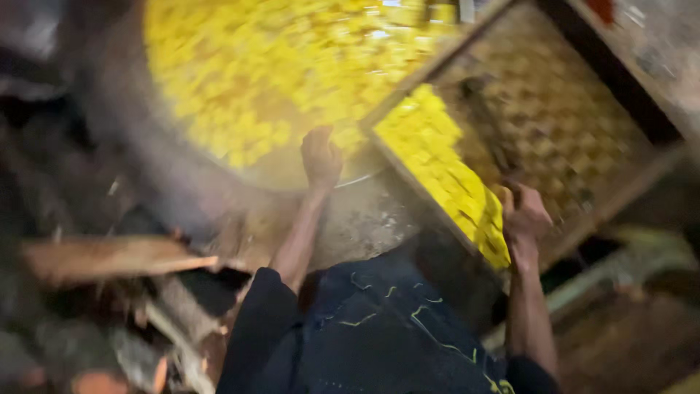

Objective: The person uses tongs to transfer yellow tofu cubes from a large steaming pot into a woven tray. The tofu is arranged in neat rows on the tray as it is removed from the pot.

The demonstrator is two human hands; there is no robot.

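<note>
woven bamboo tray (554, 109), rough wooden frame (408, 182)

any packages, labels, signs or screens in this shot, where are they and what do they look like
None can be made out; the picture is blurred.
Large round pan of yellow pieces: upper left, the left hand at its rim.
Woven bamboo tray with wooden frame: upper right, tilted, yellow pieces along its lower edge, the right hand gripping its frame.

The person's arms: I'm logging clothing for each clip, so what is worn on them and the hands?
Both forearms are bare, as are the left hand and right hand, with no gloves. Short dark sleeves end above the elbows; the dark garment below has thin yellow squiggly lines.
</note>
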